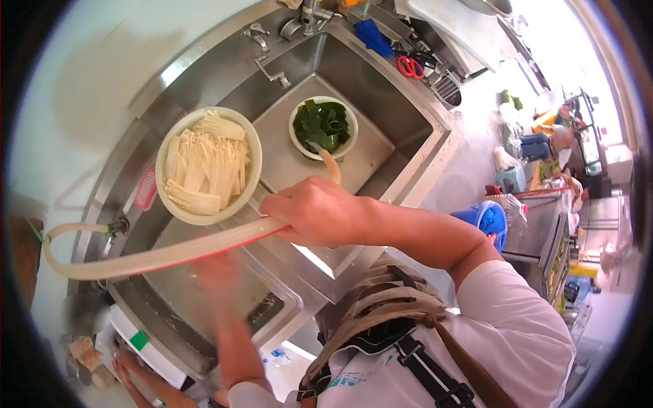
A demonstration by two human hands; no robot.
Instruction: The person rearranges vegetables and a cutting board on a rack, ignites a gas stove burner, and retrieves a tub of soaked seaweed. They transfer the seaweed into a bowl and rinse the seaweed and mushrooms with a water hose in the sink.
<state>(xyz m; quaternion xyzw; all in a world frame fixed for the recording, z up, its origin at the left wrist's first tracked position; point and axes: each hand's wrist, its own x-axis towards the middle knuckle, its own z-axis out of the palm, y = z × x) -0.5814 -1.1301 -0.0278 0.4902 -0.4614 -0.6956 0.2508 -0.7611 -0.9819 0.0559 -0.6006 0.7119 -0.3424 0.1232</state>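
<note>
My right hand (316, 211) is closed around a pale hose (170, 255) with a red stripe. The hose loops from a tap (119, 228) at the left, and its free end points at a white bowl (294, 139) of dark green leaves (323, 126), possibly seaweed, in the sink basin (367, 163). What looks like water runs from that end into the bowl. Below the hose, over the second basin (170, 292), my left hand (218, 272) is smeared by motion, so its fingers cannot be made out. A large pale bowl (255, 160) of enoki mushrooms (207, 163) rests by the divider between the basins.
A swivel faucet (272, 71) reaches over the far basin. Red-handled scissors (409, 66) and a blue cloth (372, 37) lie at the sink's edge. A pink-red slotted item (145, 189) sits beside the mushroom bowl. Another person's hands (132, 370) show at lower left. A blue bin (490, 221) stands at right.
</note>
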